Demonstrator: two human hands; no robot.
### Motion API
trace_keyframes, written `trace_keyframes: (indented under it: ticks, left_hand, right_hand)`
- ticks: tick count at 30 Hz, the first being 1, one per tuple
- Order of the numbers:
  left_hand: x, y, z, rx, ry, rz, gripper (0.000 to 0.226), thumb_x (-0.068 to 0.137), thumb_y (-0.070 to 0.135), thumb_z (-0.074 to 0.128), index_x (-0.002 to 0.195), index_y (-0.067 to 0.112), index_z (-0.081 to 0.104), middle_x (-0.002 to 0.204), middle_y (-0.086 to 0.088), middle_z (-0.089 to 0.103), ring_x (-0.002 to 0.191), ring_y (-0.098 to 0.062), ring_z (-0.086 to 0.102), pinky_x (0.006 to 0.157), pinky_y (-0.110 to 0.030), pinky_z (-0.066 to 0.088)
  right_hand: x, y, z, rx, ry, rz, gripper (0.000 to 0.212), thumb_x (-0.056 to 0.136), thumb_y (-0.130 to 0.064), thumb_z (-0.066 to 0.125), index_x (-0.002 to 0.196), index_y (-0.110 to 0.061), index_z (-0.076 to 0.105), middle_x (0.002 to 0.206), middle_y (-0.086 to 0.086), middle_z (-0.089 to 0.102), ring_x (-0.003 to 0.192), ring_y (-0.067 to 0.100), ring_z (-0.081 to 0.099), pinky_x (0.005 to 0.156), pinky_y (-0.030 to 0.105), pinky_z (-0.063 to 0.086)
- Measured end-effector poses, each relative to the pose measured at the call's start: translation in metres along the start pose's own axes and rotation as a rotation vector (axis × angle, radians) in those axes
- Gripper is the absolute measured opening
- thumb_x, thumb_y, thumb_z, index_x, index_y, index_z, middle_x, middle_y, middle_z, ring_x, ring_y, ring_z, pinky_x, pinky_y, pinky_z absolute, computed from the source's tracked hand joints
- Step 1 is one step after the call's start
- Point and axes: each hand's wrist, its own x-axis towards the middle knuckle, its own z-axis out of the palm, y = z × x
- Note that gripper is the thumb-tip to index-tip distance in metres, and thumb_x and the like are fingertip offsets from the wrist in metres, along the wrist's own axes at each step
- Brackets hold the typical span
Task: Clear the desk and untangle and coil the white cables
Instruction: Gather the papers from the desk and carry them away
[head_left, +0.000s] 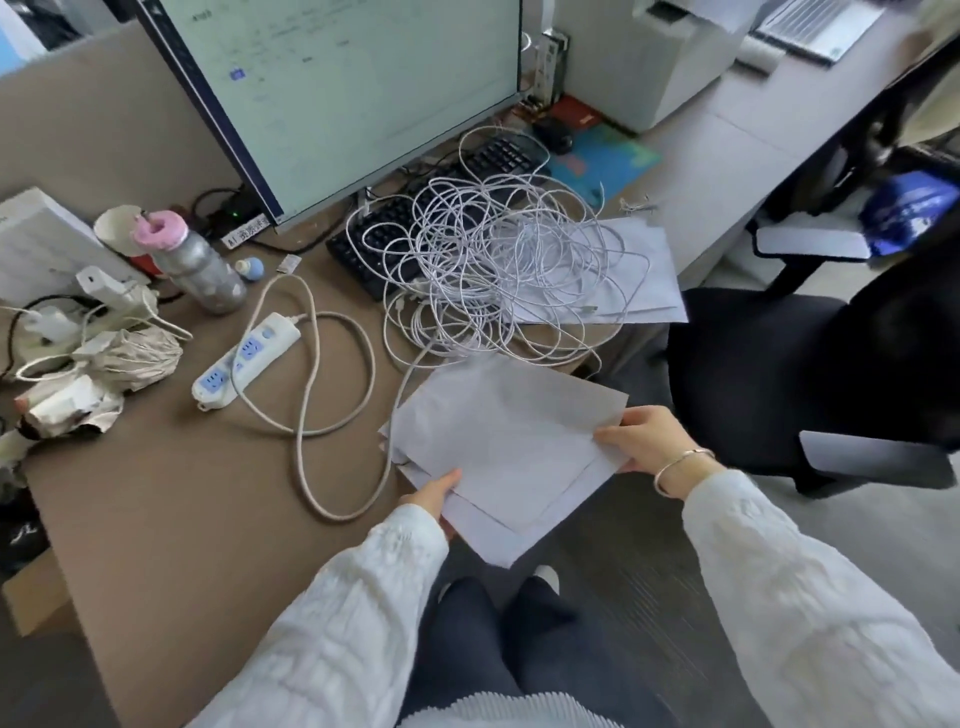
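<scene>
A big tangle of thin white cables (498, 265) lies over a black keyboard (395, 244) and some white sheets (644, 270) on the brown desk (171, 493). Over the desk's front edge I hold a small stack of white paper sheets (509, 441) with both hands. My left hand (436, 493) grips the stack's near left corner, thumb on top. My right hand (644, 441) pinches its right corner. One cable strand runs under the held sheets.
A white power strip (244, 358) with a thick looped cord (332, 395) lies left of the sheets. Further left are a bottle with a pink lid (192, 260), chargers and crumpled paper (78, 364). A monitor (353, 98) stands behind; a black chair (769, 374) stands at right.
</scene>
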Motion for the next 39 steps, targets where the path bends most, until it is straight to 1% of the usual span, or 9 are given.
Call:
trace_keyframes:
  ticks: [4,10,18,22,26,28,31,35,39]
  left_hand:
    - [-0.017,-0.001,0.038,0.011,-0.035,0.051,0.058,0.062,0.012,0.086,0.115,0.001,0.064,0.098,-0.017,0.073,0.082,-0.036,0.072,0.083,-0.052,0.057]
    - [-0.07,0.01,0.096,0.001,0.051,0.366,0.084,0.059,0.011,0.072,0.138,0.005,0.044,0.126,-0.011,0.061,0.11,-0.031,0.062,0.099,-0.048,0.049]
    - [-0.119,0.044,0.127,-0.027,0.034,0.767,0.041,0.082,0.007,0.069,0.114,0.026,0.052,0.109,0.007,0.066,0.099,-0.01,0.065,0.09,-0.034,0.051]
    - [-0.11,0.069,0.117,-0.047,0.085,0.746,0.032,0.075,0.015,0.077,0.103,0.019,0.063,0.1,0.0,0.072,0.092,-0.019,0.07,0.083,-0.038,0.057]
    - [-0.094,0.105,0.111,-0.165,0.124,0.681,0.019,0.079,0.003,0.076,0.089,0.012,0.064,0.093,-0.01,0.072,0.081,-0.025,0.07,0.073,-0.036,0.058]
    - [-0.084,0.124,0.113,-0.193,0.122,0.676,0.018,0.08,0.001,0.075,0.092,0.011,0.065,0.09,-0.007,0.071,0.074,-0.021,0.07,0.063,-0.031,0.058]
    - [-0.068,0.153,0.118,-0.216,0.088,0.661,0.018,0.079,0.001,0.076,0.093,0.011,0.068,0.091,-0.006,0.072,0.078,-0.023,0.07,0.07,-0.034,0.058]
    - [-0.034,0.18,0.126,-0.148,0.075,0.642,0.02,0.079,0.002,0.076,0.097,0.007,0.069,0.097,-0.011,0.072,0.089,-0.031,0.069,0.083,-0.042,0.057]
    - [0.009,0.202,0.135,-0.017,0.092,0.604,0.017,0.077,0.001,0.077,0.088,0.012,0.07,0.1,-0.014,0.072,0.094,-0.033,0.069,0.091,-0.052,0.054]
  right_hand:
    - [-0.007,-0.006,-0.041,-0.016,0.025,-0.025,0.01,0.085,-0.002,0.066,0.085,-0.011,0.069,0.092,0.011,0.071,0.085,0.029,0.07,0.075,0.039,0.059]
    - [-0.007,-0.02,-0.098,0.051,0.017,-0.035,0.012,0.085,0.003,0.064,0.09,-0.007,0.07,0.097,0.014,0.072,0.091,0.031,0.07,0.08,0.039,0.057]
    - [0.027,-0.041,-0.118,0.118,-0.029,-0.059,0.018,0.083,0.003,0.067,0.1,0.0,0.071,0.104,0.02,0.071,0.101,0.038,0.066,0.092,0.048,0.053]
    - [0.047,-0.056,-0.095,0.122,-0.042,-0.107,0.02,0.082,0.001,0.069,0.102,0.0,0.071,0.097,0.018,0.071,0.088,0.031,0.067,0.084,0.043,0.057]
    - [0.068,-0.067,-0.063,0.183,-0.027,-0.144,0.022,0.081,0.002,0.07,0.102,0.006,0.068,0.087,0.016,0.068,0.068,0.022,0.064,0.057,0.027,0.058]
    - [0.083,-0.071,-0.047,0.216,-0.003,-0.135,0.02,0.08,0.002,0.07,0.099,0.008,0.067,0.092,0.022,0.068,0.072,0.025,0.063,0.067,0.035,0.06]
    - [0.105,-0.082,-0.03,0.246,0.026,-0.092,0.008,0.081,0.002,0.069,0.089,0.003,0.068,0.104,0.029,0.066,0.081,0.028,0.063,0.088,0.048,0.055]
    - [0.134,-0.09,-0.019,0.23,0.029,-0.06,0.004,0.079,0.006,0.069,0.079,0.004,0.065,0.085,0.019,0.063,0.065,0.022,0.058,0.065,0.032,0.056]
    - [0.168,-0.093,-0.024,0.145,0.049,0.014,0.027,0.073,0.0,0.077,0.091,0.015,0.063,0.084,0.023,0.064,0.074,0.027,0.061,0.078,0.05,0.056]
